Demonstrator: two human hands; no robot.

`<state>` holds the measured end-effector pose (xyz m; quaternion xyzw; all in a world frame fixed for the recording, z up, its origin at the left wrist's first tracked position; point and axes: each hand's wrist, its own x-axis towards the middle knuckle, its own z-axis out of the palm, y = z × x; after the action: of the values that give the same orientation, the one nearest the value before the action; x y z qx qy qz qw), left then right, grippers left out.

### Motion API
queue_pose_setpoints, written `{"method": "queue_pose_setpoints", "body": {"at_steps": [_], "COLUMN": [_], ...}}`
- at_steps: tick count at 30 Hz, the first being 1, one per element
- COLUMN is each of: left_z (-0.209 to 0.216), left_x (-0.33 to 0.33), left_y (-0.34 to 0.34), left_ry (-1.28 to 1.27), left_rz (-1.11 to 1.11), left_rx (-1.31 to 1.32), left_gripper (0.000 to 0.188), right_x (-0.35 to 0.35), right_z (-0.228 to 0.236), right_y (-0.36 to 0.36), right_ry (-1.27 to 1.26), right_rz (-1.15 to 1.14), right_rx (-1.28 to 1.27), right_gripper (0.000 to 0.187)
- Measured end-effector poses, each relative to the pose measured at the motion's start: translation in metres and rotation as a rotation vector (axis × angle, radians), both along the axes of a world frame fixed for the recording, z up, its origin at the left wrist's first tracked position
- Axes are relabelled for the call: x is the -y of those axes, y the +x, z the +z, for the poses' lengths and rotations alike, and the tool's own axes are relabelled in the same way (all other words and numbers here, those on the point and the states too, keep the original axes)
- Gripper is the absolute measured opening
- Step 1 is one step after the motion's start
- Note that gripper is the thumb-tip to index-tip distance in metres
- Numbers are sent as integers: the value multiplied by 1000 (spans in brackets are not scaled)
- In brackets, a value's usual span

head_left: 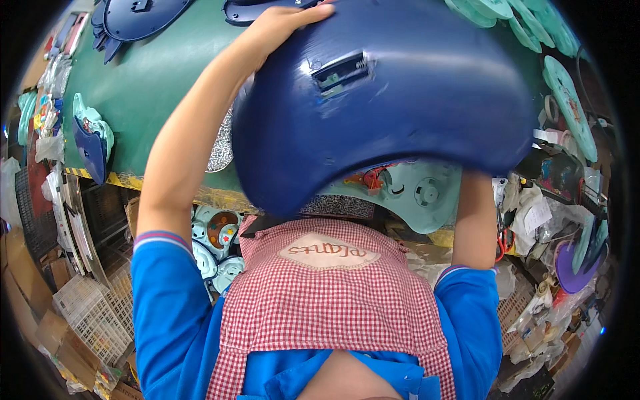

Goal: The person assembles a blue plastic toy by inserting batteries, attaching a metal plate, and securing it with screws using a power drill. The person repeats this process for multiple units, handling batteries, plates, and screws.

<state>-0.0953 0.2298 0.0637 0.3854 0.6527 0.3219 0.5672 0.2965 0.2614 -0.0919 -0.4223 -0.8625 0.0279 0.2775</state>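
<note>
A large dark blue curved plastic shell (pixel 413 100) is tilted up in front of me, its smooth outer face showing and a rectangular slot (pixel 341 73) cut in it. My left hand (pixel 283 27) grips its far left edge, with some of the fingers out of sight behind it. The shell hides my right hand; only the forearm shows, running up beneath its right end. Below the shell's curved lower edge, part of a mint-green plastic shell (pixel 427 193) is visible, with a red part and wires (pixel 375 177) near it.
Dark blue plastic parts (pixel 143 17) lie on the green tabletop (pixel 160 73), and a small blue-and-mint piece (pixel 93 137) sits at its left edge. More mint parts (pixel 527 20) are at the far right. Mint shells (pixel 217 243) lie below the table, beside plastic crates (pixel 93 310).
</note>
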Motion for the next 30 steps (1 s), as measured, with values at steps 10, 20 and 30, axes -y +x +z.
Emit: {"method": "queue_pose_setpoints", "body": {"at_steps": [10, 20, 30], "left_z": [-2, -7, -48], "left_x": [21, 159, 226], "left_y": [69, 97, 117], "left_ry": [1084, 890, -464], "left_rz": [-379, -402, 425], "left_rx": [-1205, -652, 843], "left_gripper": [52, 34, 58], "right_x": [-32, 36, 26], "right_z": [74, 113, 96], "right_y": [-3, -139, -134], "right_ry": [-473, -882, -850], "right_rz": [-468, 38, 49], "right_rx": [-285, -794, -715], "right_gripper": [36, 17, 18]}}
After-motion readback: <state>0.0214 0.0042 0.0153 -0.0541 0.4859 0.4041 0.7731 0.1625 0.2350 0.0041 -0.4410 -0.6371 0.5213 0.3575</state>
